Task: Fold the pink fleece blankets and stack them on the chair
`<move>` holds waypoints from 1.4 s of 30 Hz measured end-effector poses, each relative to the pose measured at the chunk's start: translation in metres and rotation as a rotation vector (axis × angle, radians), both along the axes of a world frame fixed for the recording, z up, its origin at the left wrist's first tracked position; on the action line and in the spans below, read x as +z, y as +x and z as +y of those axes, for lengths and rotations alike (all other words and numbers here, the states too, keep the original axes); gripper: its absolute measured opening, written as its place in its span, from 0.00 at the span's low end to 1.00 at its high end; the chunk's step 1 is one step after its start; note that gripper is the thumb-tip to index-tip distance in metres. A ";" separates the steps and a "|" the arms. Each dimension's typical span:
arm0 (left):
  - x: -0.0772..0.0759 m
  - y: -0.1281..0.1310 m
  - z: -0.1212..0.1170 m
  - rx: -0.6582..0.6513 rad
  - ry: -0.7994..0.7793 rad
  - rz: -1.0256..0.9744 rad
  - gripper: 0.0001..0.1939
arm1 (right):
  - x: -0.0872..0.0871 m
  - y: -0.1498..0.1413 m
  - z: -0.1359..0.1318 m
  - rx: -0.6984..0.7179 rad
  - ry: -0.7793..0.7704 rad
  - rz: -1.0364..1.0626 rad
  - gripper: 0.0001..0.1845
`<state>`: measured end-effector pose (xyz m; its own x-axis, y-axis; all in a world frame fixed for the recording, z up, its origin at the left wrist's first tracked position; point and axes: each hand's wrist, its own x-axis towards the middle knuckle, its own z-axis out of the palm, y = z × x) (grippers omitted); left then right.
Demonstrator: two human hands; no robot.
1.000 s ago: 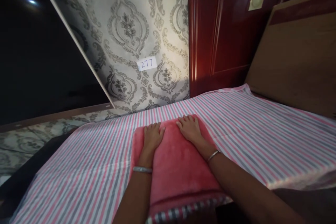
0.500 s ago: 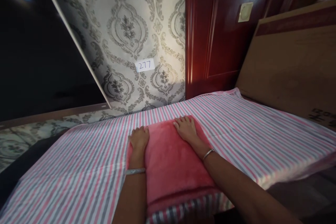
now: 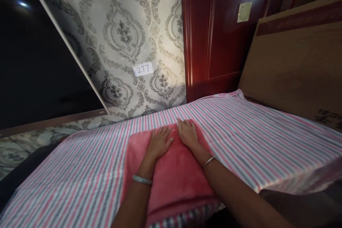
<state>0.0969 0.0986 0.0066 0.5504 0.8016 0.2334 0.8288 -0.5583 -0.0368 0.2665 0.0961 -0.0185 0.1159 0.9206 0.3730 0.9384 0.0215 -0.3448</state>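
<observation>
A pink plush cloth (image 3: 176,174), folded into a thick rectangle, lies near the front edge of a striped tablecloth (image 3: 88,164). My left hand (image 3: 159,143) rests flat on the far part of the pink cloth, fingers spread and pointing away from me. To its right, my right hand (image 3: 187,133) also lies flat on the cloth near its far edge, fingers stretched out. Neither hand grips anything. A grey-green bangle circles my left wrist, and a thin silver bracelet is on the right one.
A large dark screen (image 3: 48,57) stands at the left by the patterned wall. A paper label reading 277 (image 3: 143,68) is stuck on that wall. On the right, a big cardboard box (image 3: 296,60) leans by a dark red wooden panel (image 3: 213,32).
My left hand has slid to the right, from the cloth's left edge toward its middle, closer to my right hand. My right hand stays near the far edge. The view has shifted slightly.
</observation>
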 end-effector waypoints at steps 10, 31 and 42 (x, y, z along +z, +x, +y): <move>0.014 -0.089 0.010 0.774 -0.254 -0.198 0.29 | 0.003 0.000 -0.001 0.014 -0.008 -0.046 0.22; -0.004 -0.037 -0.027 0.419 -0.067 0.008 0.32 | 0.018 0.008 0.001 0.055 -0.160 -0.042 0.24; -0.015 -0.039 -0.026 0.407 -0.007 -0.063 0.31 | 0.026 0.031 0.005 -0.040 -0.325 0.054 0.29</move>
